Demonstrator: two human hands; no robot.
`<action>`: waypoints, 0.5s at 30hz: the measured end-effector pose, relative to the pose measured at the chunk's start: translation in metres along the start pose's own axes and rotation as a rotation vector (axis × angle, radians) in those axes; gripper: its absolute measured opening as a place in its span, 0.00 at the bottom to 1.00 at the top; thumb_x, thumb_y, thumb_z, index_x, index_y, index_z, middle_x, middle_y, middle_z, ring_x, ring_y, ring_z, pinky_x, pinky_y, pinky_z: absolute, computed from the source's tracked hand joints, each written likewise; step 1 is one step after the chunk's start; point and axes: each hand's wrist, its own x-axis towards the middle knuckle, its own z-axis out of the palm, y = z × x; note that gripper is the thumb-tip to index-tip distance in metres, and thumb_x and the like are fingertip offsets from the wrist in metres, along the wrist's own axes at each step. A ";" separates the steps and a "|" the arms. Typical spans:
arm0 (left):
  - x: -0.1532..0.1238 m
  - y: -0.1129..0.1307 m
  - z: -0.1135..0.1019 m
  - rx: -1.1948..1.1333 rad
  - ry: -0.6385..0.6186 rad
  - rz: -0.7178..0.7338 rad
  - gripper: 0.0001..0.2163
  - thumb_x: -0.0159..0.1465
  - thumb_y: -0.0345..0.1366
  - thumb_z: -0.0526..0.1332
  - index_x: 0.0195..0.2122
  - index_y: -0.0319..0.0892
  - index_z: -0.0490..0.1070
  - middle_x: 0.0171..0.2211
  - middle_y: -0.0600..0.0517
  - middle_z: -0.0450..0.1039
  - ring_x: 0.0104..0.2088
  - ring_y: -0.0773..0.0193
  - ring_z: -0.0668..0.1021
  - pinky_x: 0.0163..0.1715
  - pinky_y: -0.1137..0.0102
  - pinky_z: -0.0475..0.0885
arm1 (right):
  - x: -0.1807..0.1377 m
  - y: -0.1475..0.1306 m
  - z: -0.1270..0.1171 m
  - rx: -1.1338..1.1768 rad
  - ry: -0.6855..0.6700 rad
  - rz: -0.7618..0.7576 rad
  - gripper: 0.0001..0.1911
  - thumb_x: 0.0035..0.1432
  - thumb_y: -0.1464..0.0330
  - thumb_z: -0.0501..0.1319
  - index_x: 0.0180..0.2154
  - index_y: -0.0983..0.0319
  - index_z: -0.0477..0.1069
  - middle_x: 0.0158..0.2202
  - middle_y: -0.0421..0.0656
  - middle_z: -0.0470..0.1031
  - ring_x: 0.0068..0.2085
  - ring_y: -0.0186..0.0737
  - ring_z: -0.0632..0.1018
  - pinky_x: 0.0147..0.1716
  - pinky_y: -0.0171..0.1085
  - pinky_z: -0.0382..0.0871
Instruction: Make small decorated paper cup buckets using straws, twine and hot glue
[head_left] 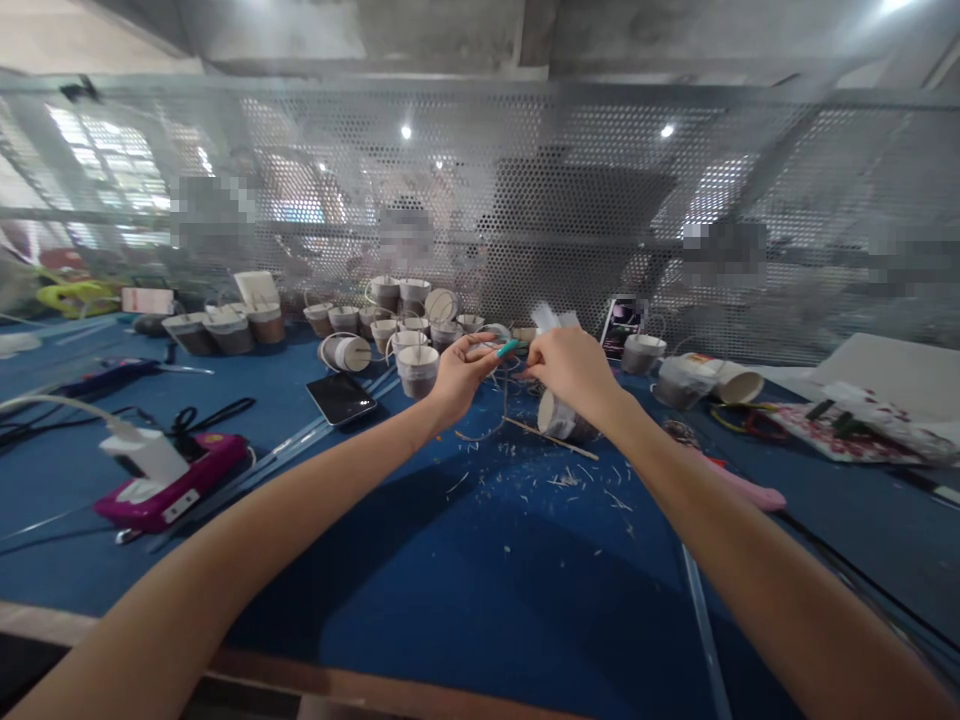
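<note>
My left hand is closed in a pinch above the table, around a thin pale strip that curves down toward the tabletop. At the thumb's tip shows a narrow teal piece; I cannot tell whether it is a nail or a small tool. My right hand is closed just to the right, fingertips pinched close to the left ones; what they hold is too small to make out. Below the right hand a small grey-and-tan cup lies on its side, next to a thin stick.
Several small cups with thin handles stand at the back. A black phone lies left, near a purple power strip with a white charger. Scraps litter the blue table. A pink-handled tool lies right. Perforated metal sheeting rises behind.
</note>
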 end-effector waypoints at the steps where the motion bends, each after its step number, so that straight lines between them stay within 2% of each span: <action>1: -0.001 0.000 0.001 -0.004 -0.002 0.004 0.15 0.48 0.29 0.69 0.35 0.39 0.67 0.27 0.53 0.77 0.31 0.67 0.79 0.32 0.73 0.69 | 0.000 0.000 0.000 -0.002 0.001 0.003 0.05 0.50 0.66 0.65 0.27 0.60 0.77 0.28 0.43 0.77 0.33 0.42 0.74 0.32 0.38 0.60; 6: -0.003 0.002 0.004 -0.023 -0.001 0.028 0.14 0.48 0.28 0.69 0.34 0.39 0.67 0.25 0.54 0.76 0.30 0.68 0.79 0.32 0.74 0.69 | -0.003 -0.001 0.000 -0.041 0.072 0.005 0.04 0.52 0.69 0.63 0.26 0.61 0.75 0.28 0.45 0.75 0.39 0.46 0.72 0.36 0.40 0.59; 10: -0.002 0.005 0.005 -0.026 -0.007 0.059 0.12 0.50 0.26 0.68 0.33 0.39 0.67 0.22 0.57 0.74 0.29 0.70 0.78 0.36 0.73 0.70 | -0.003 -0.001 0.000 -0.030 0.130 -0.010 0.04 0.52 0.68 0.63 0.28 0.61 0.75 0.29 0.47 0.75 0.44 0.50 0.70 0.37 0.41 0.59; 15: 0.003 0.006 0.002 -0.075 0.004 0.072 0.10 0.51 0.24 0.66 0.32 0.39 0.67 0.24 0.56 0.76 0.30 0.71 0.79 0.38 0.74 0.70 | 0.000 0.004 -0.002 -0.023 0.044 -0.047 0.06 0.54 0.66 0.61 0.31 0.58 0.78 0.30 0.45 0.77 0.42 0.48 0.72 0.38 0.42 0.60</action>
